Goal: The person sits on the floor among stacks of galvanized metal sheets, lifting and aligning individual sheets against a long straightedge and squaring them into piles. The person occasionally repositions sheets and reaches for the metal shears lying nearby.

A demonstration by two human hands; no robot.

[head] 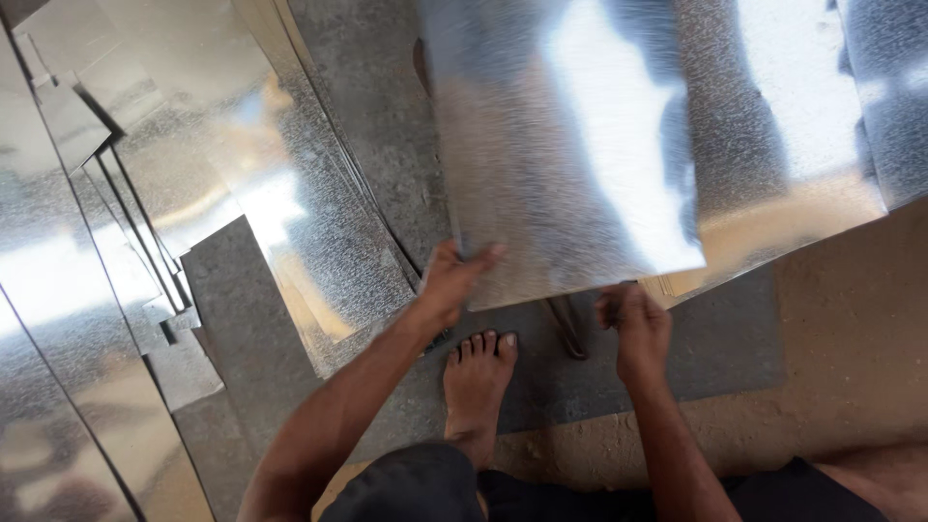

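Observation:
A shiny galvanised metal sheet (570, 145) lies tilted in front of me, its near edge raised. My left hand (454, 282) grips that near edge at its left corner, thumb on top. My right hand (633, 324) is curled under the sheet's near edge further right, fingers closed on it. My bare foot (478, 372) stands on a grey sheet just below the two hands. A dark narrow tool (568, 329) lies on the floor between my hands; its kind is unclear.
More metal sheets (242, 184) lie stacked and overlapping at the left, with cut notched edges (174, 309). Another bright sheet (802, 116) lies at the right under the held one. Sandy bare ground (851, 338) shows at the lower right.

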